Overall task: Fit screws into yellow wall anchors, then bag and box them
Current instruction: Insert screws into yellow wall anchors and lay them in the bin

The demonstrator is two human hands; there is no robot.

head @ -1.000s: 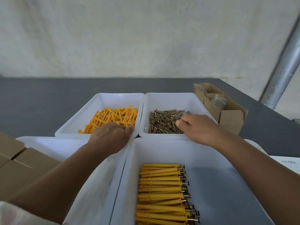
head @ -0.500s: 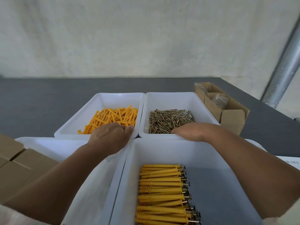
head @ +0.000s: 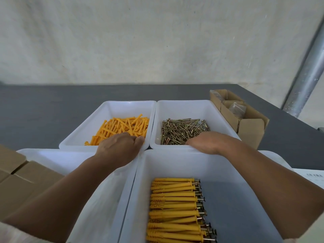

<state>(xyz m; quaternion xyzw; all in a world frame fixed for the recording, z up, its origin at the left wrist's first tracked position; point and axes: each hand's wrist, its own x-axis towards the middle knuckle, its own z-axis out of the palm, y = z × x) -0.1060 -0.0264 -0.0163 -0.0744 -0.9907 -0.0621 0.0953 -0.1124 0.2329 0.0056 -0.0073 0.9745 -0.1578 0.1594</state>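
While left grip (head: 119, 148) curls over loose yellow anchors (head: 122, 126), right grip (head: 210, 142) dips among screws (head: 182, 130) in next tray (head: 184, 106); fingertips hidden, cannot tell what either grasps; fitted anchors (head: 173, 207) rowed in near tray (head: 175, 163)

One wide-angle view, worn on the person's head, looks forward and down across a dark table (head: 43, 111) towards a pale wall (head: 140, 41). It sits close over the work: the nearest white tray (head: 175, 163) runs off the bottom edge, and the table's far edge crosses above mid-frame.
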